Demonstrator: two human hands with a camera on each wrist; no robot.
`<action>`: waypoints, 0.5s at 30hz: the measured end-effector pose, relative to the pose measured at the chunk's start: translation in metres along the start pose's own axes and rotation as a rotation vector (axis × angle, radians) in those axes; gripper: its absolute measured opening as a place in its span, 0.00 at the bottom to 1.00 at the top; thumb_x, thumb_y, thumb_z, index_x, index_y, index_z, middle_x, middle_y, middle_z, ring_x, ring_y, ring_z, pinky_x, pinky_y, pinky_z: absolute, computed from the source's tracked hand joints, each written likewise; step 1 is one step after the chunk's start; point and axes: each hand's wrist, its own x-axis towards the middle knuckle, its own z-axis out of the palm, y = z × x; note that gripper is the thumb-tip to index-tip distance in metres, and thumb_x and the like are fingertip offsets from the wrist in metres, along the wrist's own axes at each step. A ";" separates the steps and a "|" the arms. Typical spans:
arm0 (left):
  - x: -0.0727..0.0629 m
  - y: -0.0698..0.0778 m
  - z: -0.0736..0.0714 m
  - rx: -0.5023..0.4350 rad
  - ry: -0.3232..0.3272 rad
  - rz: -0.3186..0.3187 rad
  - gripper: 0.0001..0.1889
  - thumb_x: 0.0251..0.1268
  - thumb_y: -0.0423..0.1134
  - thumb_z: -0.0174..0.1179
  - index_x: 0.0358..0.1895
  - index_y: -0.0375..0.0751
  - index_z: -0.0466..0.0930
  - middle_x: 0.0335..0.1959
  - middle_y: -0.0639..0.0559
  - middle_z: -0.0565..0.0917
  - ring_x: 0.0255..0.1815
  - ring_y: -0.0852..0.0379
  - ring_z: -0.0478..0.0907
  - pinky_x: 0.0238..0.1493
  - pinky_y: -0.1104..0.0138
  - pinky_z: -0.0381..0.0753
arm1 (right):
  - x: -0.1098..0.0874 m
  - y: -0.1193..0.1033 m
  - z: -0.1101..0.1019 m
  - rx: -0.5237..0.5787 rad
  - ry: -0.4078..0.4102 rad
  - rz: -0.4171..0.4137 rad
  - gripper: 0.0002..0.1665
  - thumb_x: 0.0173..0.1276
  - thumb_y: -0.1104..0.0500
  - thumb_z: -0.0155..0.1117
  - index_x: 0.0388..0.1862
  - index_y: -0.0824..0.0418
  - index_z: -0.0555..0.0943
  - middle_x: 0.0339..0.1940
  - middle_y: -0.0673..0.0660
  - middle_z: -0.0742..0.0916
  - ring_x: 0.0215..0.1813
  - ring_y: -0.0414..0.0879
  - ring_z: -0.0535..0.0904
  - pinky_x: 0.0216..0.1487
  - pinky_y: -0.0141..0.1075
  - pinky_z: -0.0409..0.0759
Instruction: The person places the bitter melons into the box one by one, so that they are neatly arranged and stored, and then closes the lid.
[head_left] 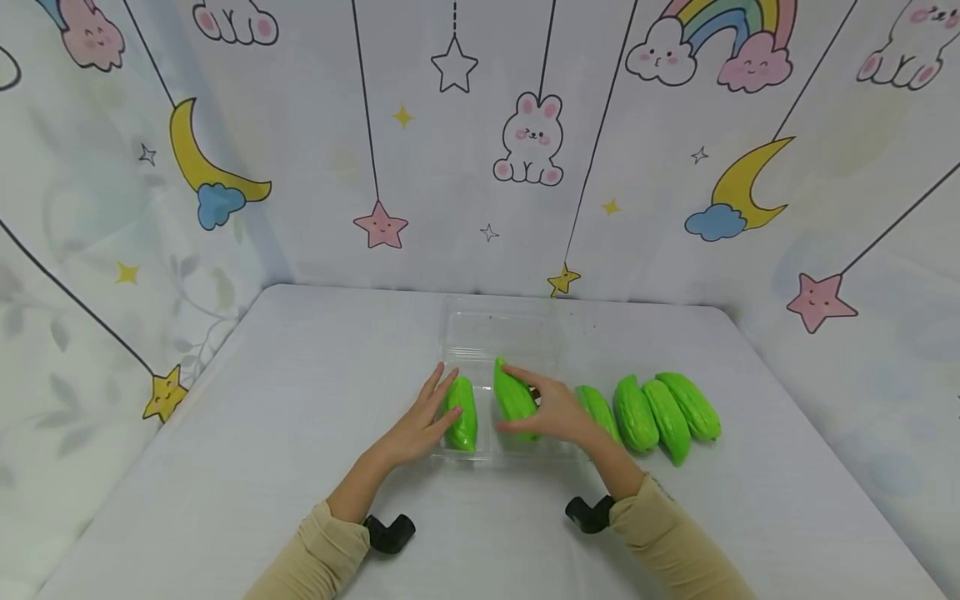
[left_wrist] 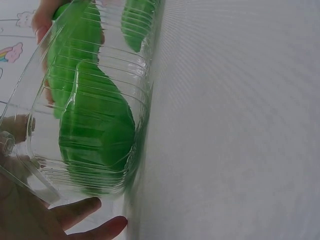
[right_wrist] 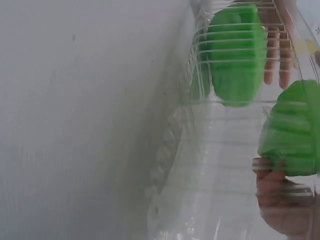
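Your right hand (head_left: 551,411) pinches one green vegetable (head_left: 513,396) at the three o'clock side of the clear box (head_left: 486,417). Your left hand (head_left: 412,427), fingers spread, is at nine o'clock beside a second vegetable (head_left: 463,425). Better lower slowly, parallel to this neighbour.

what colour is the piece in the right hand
Bright green; the piece in the right hand shows best in the head view.

Soft, even light falls across a white table (head_left: 315,383) in the head view, leaving faint shadows. Wrist views are dimmer, glare streaking the clear box (left_wrist: 135,65), the right hazier.
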 end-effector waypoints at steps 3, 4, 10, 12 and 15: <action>0.000 0.000 0.000 -0.005 -0.006 -0.002 0.32 0.72 0.48 0.43 0.73 0.44 0.43 0.73 0.46 0.34 0.72 0.42 0.38 0.64 0.43 0.48 | 0.002 0.000 0.005 -0.003 0.003 0.010 0.52 0.44 0.45 0.75 0.68 0.54 0.65 0.56 0.59 0.78 0.47 0.52 0.77 0.38 0.37 0.77; 0.000 0.000 0.000 -0.005 -0.007 -0.002 0.32 0.72 0.48 0.43 0.73 0.44 0.43 0.73 0.46 0.34 0.72 0.42 0.38 0.64 0.43 0.49 | 0.003 0.000 0.006 -0.004 0.004 0.010 0.52 0.44 0.45 0.75 0.68 0.54 0.65 0.56 0.59 0.78 0.47 0.52 0.76 0.39 0.38 0.77; 0.000 0.000 0.000 -0.001 -0.003 -0.003 0.32 0.72 0.47 0.43 0.73 0.46 0.42 0.73 0.44 0.34 0.71 0.41 0.39 0.63 0.42 0.49 | 0.007 0.000 0.014 -0.008 -0.004 0.009 0.51 0.44 0.44 0.75 0.68 0.53 0.65 0.57 0.58 0.77 0.48 0.51 0.76 0.41 0.40 0.77; 0.000 0.001 0.000 0.002 -0.002 -0.005 0.32 0.72 0.48 0.43 0.73 0.46 0.42 0.73 0.44 0.35 0.71 0.41 0.39 0.63 0.42 0.49 | 0.008 0.000 0.016 -0.008 -0.009 0.009 0.51 0.45 0.44 0.75 0.68 0.53 0.65 0.57 0.58 0.77 0.47 0.49 0.76 0.41 0.39 0.77; 0.000 0.001 0.000 0.003 -0.008 -0.012 0.32 0.72 0.49 0.43 0.73 0.47 0.42 0.73 0.46 0.34 0.72 0.42 0.38 0.63 0.43 0.49 | 0.009 0.001 0.019 -0.009 -0.016 0.015 0.51 0.45 0.44 0.75 0.68 0.53 0.65 0.56 0.58 0.77 0.46 0.48 0.75 0.41 0.39 0.76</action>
